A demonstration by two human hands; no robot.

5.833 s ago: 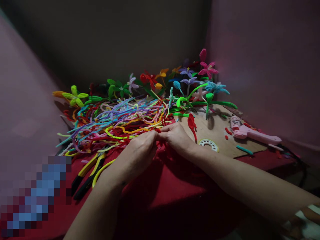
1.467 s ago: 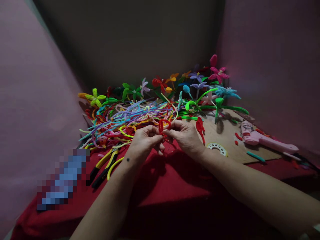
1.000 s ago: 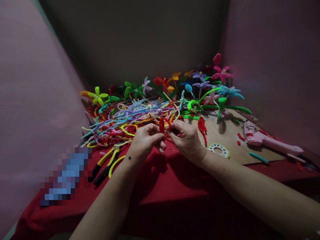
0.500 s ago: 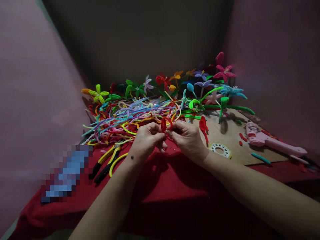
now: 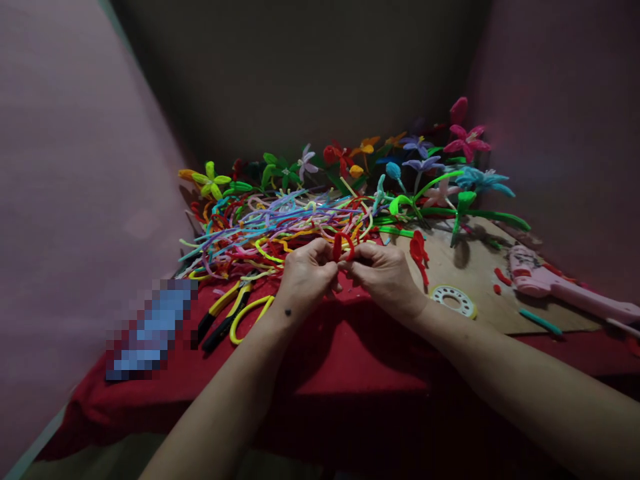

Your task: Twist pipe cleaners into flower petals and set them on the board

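Far L, our red cloth table cover drops off at its edge; on it lie metal pliers w/ yellow-and-black handles & a yellow ring-shaped handle. Multicol. heap of fuzzy pipe cleaners sits behind. Our L hand & R hand, near each other, both pinch the red fuzzy pipe-cleaner loop, raised above cloth, back from front edge. To R: flat tan board, white holed ring-shaped reel at its front edge, pink plastic gun-shaped tool crossing its R edge.
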